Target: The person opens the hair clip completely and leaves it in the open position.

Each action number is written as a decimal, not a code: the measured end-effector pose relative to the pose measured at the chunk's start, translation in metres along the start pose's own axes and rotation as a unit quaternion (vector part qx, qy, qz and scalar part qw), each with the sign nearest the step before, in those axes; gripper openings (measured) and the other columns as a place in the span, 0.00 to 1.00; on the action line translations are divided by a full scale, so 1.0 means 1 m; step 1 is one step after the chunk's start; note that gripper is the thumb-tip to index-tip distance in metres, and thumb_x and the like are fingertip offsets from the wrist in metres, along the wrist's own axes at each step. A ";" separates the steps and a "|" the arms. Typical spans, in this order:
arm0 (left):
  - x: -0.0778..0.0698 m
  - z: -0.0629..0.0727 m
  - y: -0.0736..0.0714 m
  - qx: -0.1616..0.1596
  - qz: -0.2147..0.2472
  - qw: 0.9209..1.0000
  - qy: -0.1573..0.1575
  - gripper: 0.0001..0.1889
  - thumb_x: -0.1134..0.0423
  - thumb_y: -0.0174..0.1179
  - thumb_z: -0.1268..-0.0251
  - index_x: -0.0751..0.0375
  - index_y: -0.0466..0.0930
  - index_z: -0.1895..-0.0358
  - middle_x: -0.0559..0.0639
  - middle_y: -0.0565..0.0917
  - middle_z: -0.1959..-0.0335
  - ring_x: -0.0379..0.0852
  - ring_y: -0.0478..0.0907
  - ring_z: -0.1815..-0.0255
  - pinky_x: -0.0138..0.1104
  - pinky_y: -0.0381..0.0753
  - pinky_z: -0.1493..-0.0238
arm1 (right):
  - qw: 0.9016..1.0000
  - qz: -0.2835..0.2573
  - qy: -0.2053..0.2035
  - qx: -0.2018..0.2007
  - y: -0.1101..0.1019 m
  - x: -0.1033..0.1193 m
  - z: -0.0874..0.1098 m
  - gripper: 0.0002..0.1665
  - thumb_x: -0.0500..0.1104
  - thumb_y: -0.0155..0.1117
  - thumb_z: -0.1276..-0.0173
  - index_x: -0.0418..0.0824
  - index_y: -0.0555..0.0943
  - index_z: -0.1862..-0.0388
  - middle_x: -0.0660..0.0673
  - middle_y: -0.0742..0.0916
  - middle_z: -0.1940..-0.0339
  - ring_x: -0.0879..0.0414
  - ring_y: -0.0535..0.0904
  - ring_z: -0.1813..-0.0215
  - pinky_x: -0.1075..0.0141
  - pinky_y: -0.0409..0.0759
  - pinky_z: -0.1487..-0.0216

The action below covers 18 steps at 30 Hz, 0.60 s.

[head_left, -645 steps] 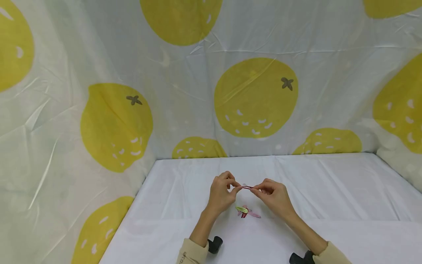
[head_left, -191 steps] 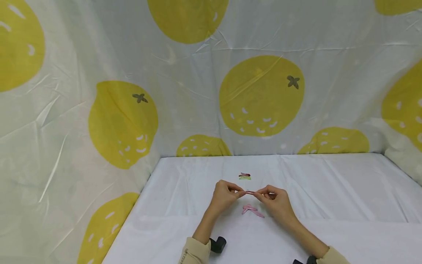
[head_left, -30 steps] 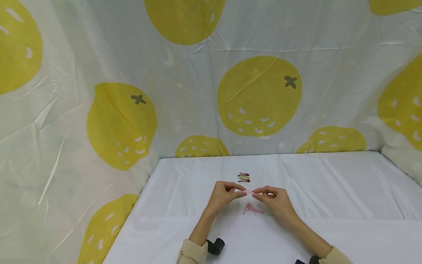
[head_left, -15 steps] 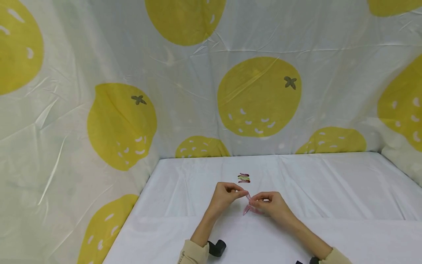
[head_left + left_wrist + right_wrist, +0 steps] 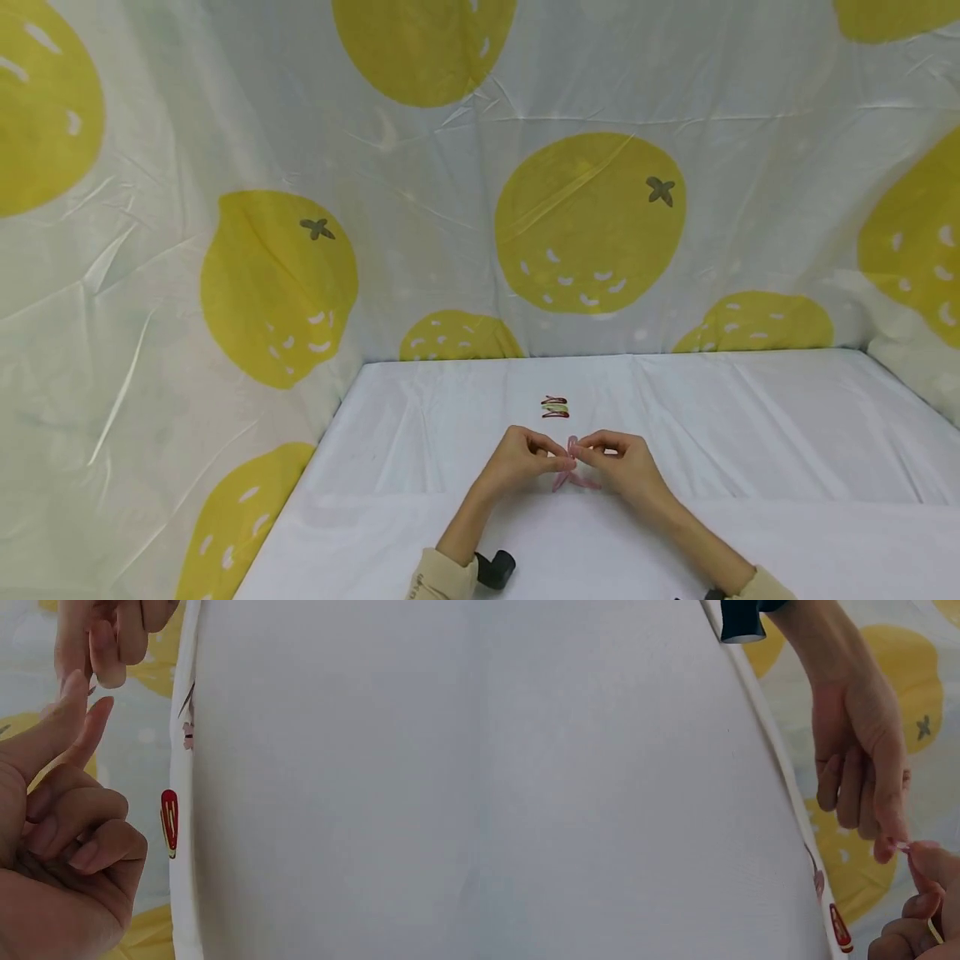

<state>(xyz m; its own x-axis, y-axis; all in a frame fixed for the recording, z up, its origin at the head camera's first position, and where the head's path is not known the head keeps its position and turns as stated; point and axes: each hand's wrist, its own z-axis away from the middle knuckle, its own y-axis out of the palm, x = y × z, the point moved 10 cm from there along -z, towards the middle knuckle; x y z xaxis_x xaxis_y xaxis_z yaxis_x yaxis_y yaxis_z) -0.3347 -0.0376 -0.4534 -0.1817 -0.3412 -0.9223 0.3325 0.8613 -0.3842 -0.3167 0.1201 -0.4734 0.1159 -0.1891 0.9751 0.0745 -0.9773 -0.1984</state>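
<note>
A pink hair clip (image 5: 573, 442) is pinched at the fingertips of both hands, held above the table (image 5: 450, 417), somewhat left of the middle of its far edge. The left hand (image 5: 519, 458) grips it with thumb and index finger; the right hand (image 5: 621, 463) pinches it too, close beside. The clip looks very light and thin, probably stiff with a little spring, and perhaps smooth enough to slip; it seems best to hold it by its two ends. Just below the hands, other pink clips (image 5: 583, 482) lie at an angle to each other. Nearer to the far edge, red clips (image 5: 555, 415) and a yellow-green clip (image 5: 554, 407) make a small row. These lie directly on the white cloth, not in any container. Behind stands a lemon-printed curtain (image 5: 420, 200).
</note>
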 end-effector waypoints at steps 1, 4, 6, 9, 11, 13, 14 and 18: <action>0.001 0.000 0.002 0.005 -0.001 1.000 0.000 0.08 0.61 0.77 0.43 0.64 0.92 0.68 0.38 0.64 0.88 0.35 0.58 0.82 0.28 0.55 0.79 | 1.000 0.001 0.001 -0.007 -0.001 0.000 0.000 0.13 0.50 0.78 0.37 0.42 0.91 0.63 0.45 0.87 0.71 0.64 0.77 0.67 0.72 0.71 0.67; 0.001 0.000 0.005 0.006 -0.012 1.000 -0.002 0.08 0.63 0.76 0.43 0.65 0.92 0.68 0.37 0.63 0.88 0.34 0.58 0.82 0.28 0.55 0.80 | 1.000 -0.005 -0.007 -0.006 0.000 0.000 0.000 0.12 0.49 0.78 0.36 0.41 0.91 0.64 0.44 0.89 0.68 0.65 0.78 0.66 0.73 0.71 0.68; 0.000 0.001 0.005 0.002 -0.022 1.000 -0.004 0.07 0.64 0.76 0.44 0.65 0.92 0.70 0.37 0.63 0.89 0.34 0.57 0.83 0.28 0.54 0.80 | 1.000 -0.007 -0.021 -0.002 0.001 0.002 0.000 0.11 0.48 0.78 0.36 0.42 0.91 0.64 0.46 0.88 0.70 0.66 0.75 0.71 0.73 0.69 0.71; -0.001 0.003 0.004 0.007 -0.047 0.999 -0.009 0.05 0.66 0.76 0.46 0.65 0.92 0.72 0.37 0.63 0.90 0.34 0.57 0.84 0.27 0.54 0.80 | 0.999 -0.011 -0.041 0.009 0.003 0.005 0.002 0.08 0.45 0.78 0.36 0.42 0.90 0.63 0.51 0.84 0.76 0.67 0.66 0.79 0.74 0.65 0.75; -0.001 0.004 0.004 0.013 -0.059 0.998 -0.011 0.05 0.66 0.77 0.47 0.64 0.92 0.73 0.37 0.64 0.90 0.34 0.58 0.84 0.27 0.55 0.80 | 0.999 -0.006 -0.049 0.011 0.003 0.006 0.002 0.07 0.45 0.78 0.36 0.43 0.90 0.63 0.52 0.79 0.81 0.68 0.60 0.81 0.74 0.63 0.77; -0.001 0.005 0.000 0.011 -0.062 0.998 -0.016 0.04 0.65 0.77 0.47 0.62 0.92 0.73 0.37 0.64 0.90 0.34 0.58 0.84 0.28 0.55 0.80 | 0.999 0.001 -0.047 0.004 0.002 0.006 0.002 0.07 0.45 0.78 0.36 0.43 0.90 0.64 0.53 0.80 0.81 0.68 0.61 0.81 0.73 0.63 0.77; -0.001 0.004 -0.002 0.005 -0.057 0.998 -0.017 0.04 0.65 0.77 0.46 0.62 0.92 0.73 0.37 0.63 0.90 0.35 0.57 0.83 0.28 0.55 0.80 | 0.999 0.007 -0.045 -0.002 0.000 0.006 0.002 0.07 0.45 0.78 0.36 0.43 0.90 0.65 0.53 0.82 0.79 0.67 0.64 0.81 0.73 0.65 0.77; -0.003 0.004 -0.018 -0.029 -0.027 0.999 -0.011 0.05 0.63 0.76 0.44 0.62 0.92 0.71 0.39 0.62 0.89 0.37 0.56 0.83 0.30 0.53 0.79 | 0.999 0.027 -0.026 -0.030 -0.005 0.003 0.001 0.09 0.45 0.77 0.35 0.40 0.90 0.67 0.51 0.86 0.72 0.66 0.71 0.75 0.72 0.69 0.73</action>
<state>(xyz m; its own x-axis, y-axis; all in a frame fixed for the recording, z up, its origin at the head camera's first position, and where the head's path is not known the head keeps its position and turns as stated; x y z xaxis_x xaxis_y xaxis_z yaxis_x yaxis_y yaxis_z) -0.3366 -0.0538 -0.4442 -0.1772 -0.3963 -0.9008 0.2684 0.8612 -0.4317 -0.3157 0.1246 -0.4694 0.1702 -0.2374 0.9564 0.0081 -0.9702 -0.2423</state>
